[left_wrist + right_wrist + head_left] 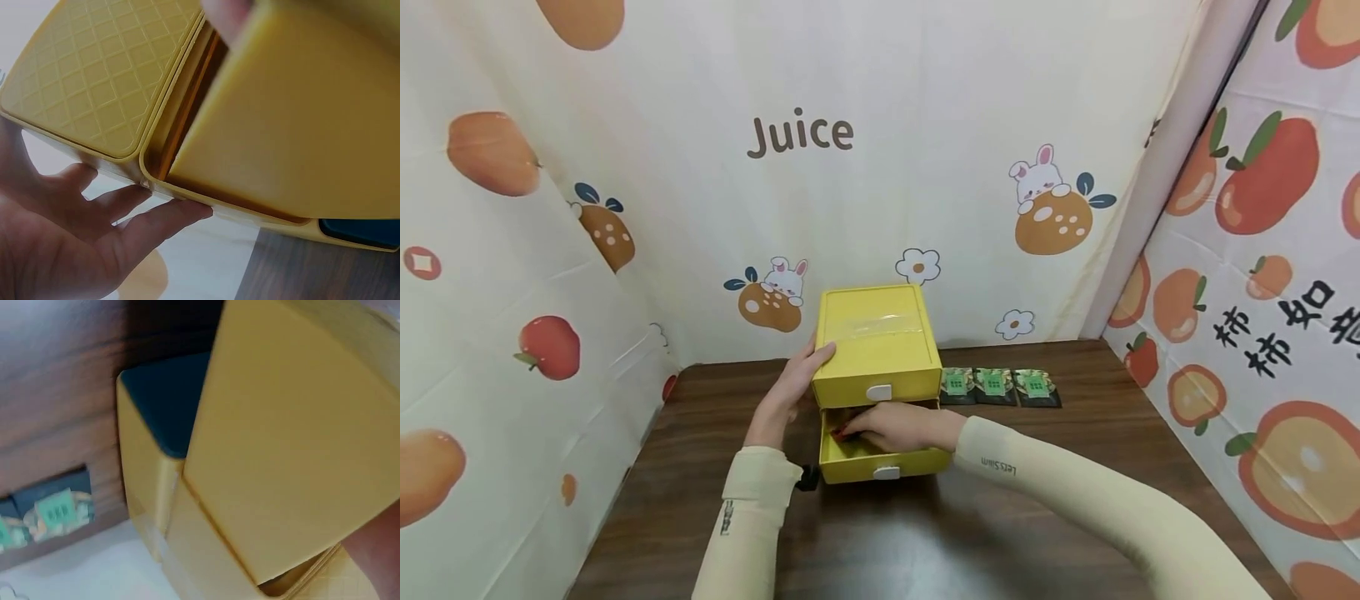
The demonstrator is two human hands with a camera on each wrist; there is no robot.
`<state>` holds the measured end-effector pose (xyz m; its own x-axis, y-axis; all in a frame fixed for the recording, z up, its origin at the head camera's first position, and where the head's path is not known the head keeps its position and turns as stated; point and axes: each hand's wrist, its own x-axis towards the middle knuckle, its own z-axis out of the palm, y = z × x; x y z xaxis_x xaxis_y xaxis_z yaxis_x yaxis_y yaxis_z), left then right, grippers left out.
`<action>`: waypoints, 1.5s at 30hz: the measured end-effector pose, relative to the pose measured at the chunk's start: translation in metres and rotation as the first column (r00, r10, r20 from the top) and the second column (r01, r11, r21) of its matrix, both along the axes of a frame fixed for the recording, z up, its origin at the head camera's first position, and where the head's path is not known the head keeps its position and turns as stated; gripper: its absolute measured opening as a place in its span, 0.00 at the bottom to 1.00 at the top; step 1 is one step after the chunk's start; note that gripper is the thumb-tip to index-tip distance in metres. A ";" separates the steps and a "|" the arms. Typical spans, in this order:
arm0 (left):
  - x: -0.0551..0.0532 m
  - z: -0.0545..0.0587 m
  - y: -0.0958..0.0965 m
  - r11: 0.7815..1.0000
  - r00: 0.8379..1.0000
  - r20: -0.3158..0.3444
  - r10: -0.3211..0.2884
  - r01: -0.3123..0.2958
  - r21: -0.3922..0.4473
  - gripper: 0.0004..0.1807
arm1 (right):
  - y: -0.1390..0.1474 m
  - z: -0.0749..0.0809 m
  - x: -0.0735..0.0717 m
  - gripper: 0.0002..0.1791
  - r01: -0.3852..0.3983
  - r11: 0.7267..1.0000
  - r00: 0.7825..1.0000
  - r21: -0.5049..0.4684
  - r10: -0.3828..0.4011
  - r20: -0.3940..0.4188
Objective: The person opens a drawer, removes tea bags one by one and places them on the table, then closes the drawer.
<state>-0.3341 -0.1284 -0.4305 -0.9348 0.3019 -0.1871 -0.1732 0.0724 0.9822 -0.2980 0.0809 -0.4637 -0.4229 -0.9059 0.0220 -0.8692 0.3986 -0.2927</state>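
A yellow drawer cabinet (872,300) stands on the table, with its upper drawer (842,390) closed and the drawer (850,473) below it pulled out. My left hand (787,392) rests against the cabinet's left side, thumb over the top edge. In the left wrist view, its extended fingers (162,222) touch the side wall. Inside the open drawer, my right hand (895,423) pinches a small red thing (842,434), mostly hidden by the fingers. The drawer's yellow outer surface (281,437) fills much of the right wrist view and hides the right fingers there.
Three green and black packets (994,385) lie in a row on the brown table (1045,450), right of the cabinet. A dark teal panel (172,403) shows below the pulled-out drawer. Fruit-printed curtains (880,192) stand behind and at both sides.
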 end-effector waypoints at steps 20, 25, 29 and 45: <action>-0.001 0.001 0.002 1.000 1.000 0.012 0.000 0.000 0.001 0.35 | 0.041 0.048 0.027 0.28 0.140 0.989 0.988 -0.056 -0.135 0.077; -0.001 0.000 0.003 1.000 0.999 0.029 -0.027 0.027 0.003 0.35 | 0.078 0.064 0.042 0.31 0.154 0.978 0.987 -0.138 -0.147 0.063; 0.004 0.008 0.003 0.999 0.999 0.036 -0.039 0.039 0.008 0.35 | 0.111 0.081 0.054 0.31 0.263 0.947 0.959 -0.184 -0.237 0.154; 0.000 0.004 0.000 0.999 0.998 0.046 -0.043 0.043 -0.001 0.36 | 0.172 0.018 0.051 0.29 0.580 0.790 0.813 -0.201 -0.543 0.212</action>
<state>-0.3337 -0.1281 -0.4262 -0.9115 0.3409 -0.2300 -0.2148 0.0822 0.9732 -0.2470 0.2532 -0.4459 -0.8702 -0.4794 0.1133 -0.4582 0.7031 -0.5438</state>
